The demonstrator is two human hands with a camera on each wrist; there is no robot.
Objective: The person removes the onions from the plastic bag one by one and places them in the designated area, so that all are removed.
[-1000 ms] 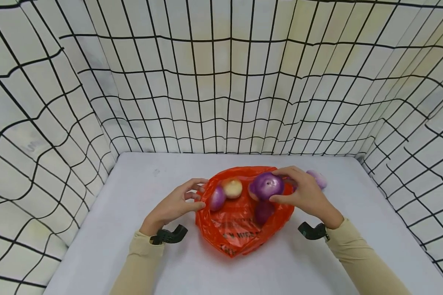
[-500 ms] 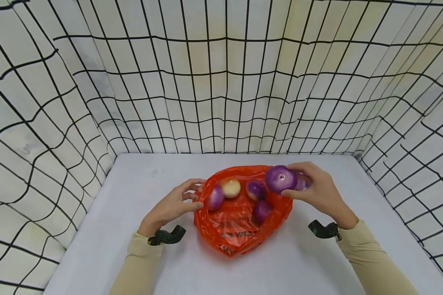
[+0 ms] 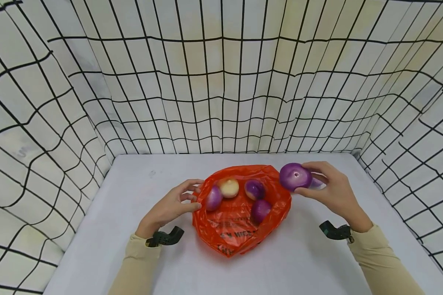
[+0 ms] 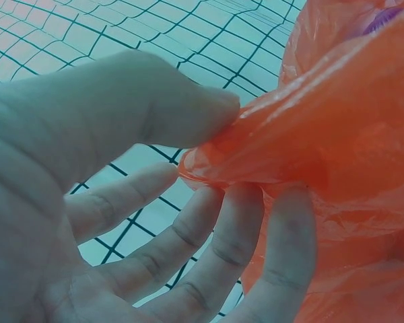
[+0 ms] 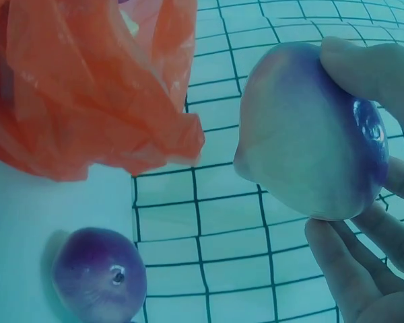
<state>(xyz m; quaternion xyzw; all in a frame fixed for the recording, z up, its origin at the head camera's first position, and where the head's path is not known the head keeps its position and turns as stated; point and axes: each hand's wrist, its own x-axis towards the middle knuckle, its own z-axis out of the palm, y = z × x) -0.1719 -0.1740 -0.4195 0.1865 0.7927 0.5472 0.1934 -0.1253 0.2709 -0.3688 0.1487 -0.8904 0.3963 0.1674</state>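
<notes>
Orange-red plastic bag, one, mouth spread wide, dark lettering on it; stands on a white counter, midway between left and right edges, its back rim near the far edge.

Contents of bag, four onions: oval purple onion, against the left side; pale yellow onion, toward the back, beside the oval one; shiny purple onion, back right; round purple onion, front right, just below the shiny one.

Large purple onion, one, paler on its underside; raised above the counter, just outside the bag's right rim, toward the far right corner; held by the right hand, thumb on one side, fingers curved round the other.

Left hand, at the bag's left rim; thumb and fingers on either side of the plastic, pinching a fold, fingers fanned apart.

Loose onion, pale purple, on the counter toward its far right corner; partly hidden by the right hand.

Also listed: beige sleeves, a pair; dark wrist mounts, one per wrist; black netting, square mesh, beyond the counter's far, left and right edges.
</notes>
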